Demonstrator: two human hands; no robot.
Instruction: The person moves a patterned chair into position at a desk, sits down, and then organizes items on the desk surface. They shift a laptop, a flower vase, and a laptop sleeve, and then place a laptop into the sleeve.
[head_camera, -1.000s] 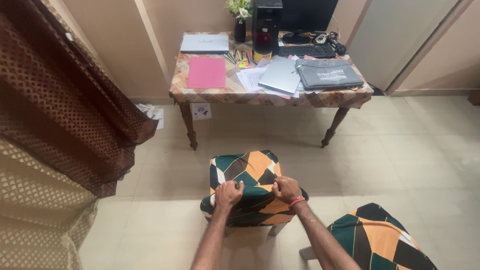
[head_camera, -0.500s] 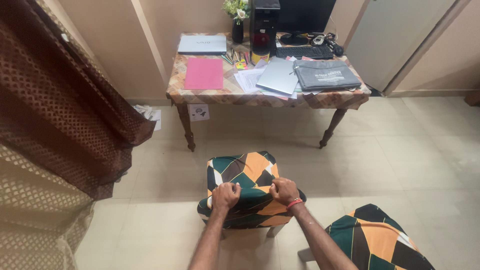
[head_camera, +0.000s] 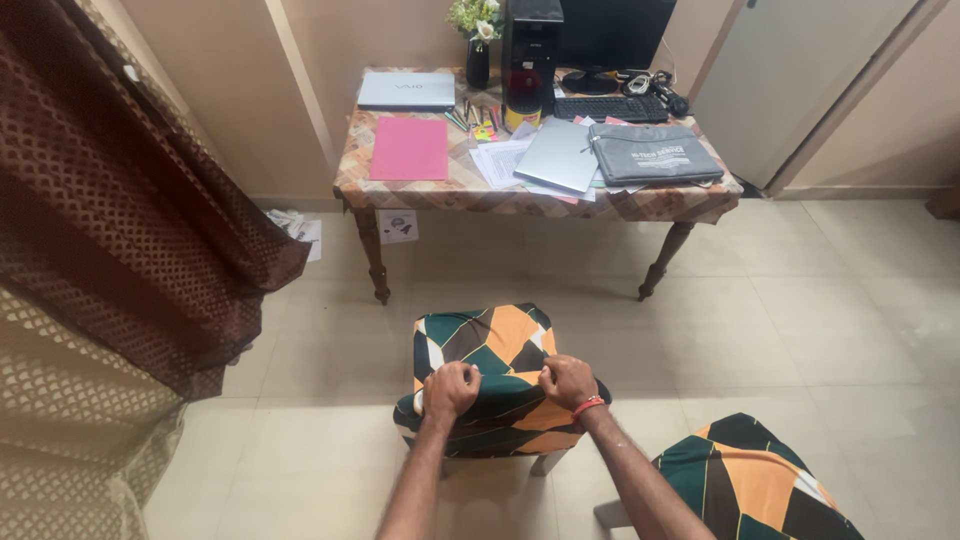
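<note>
Compared with half a second earlier, almost nothing is changed: both hands are kept where they were on the near edge of the covered chair (head_camera: 490, 350), and only the view is shifted a little, so that the second covered chair (head_camera: 750, 480) is seen slightly lower right of the first.

The left hand (head_camera: 451, 388) is closed in a fist on the stretchy cover (head_camera: 500, 415) at the near left corner of the chair; its grip is clamped on the fabric. The right hand (head_camera: 569, 380), with a red band (head_camera: 592, 405) at the wrist, is closed on the same cover at the near right corner, fabric being bunched under the fingers. The cover is patterned in green, orange, brown and white, and is pulled over the seat of the chair, which stands on the tiled floor (head_camera: 800, 320).

Beyond the chair, a surface (head_camera: 440, 185) with a patterned cloth is seen against the wall. On it lie a closed silver laptop (head_camera: 407, 89), a pink folder (head_camera: 409, 148), loose papers (head_camera: 500, 158), a second grey laptop (head_camera: 559, 153), a grey bag (head_camera: 654, 153), a keyboard (head_camera: 610, 107), a dark computer tower (head_camera: 531, 45) and a dark vase with flowers (head_camera: 477, 45). Pens are scattered beside the vase.

Left of the chair, a brown curtain (head_camera: 120, 230) is hung. Papers (head_camera: 295, 226) lie on the floor under the left end of the surface.
</note>
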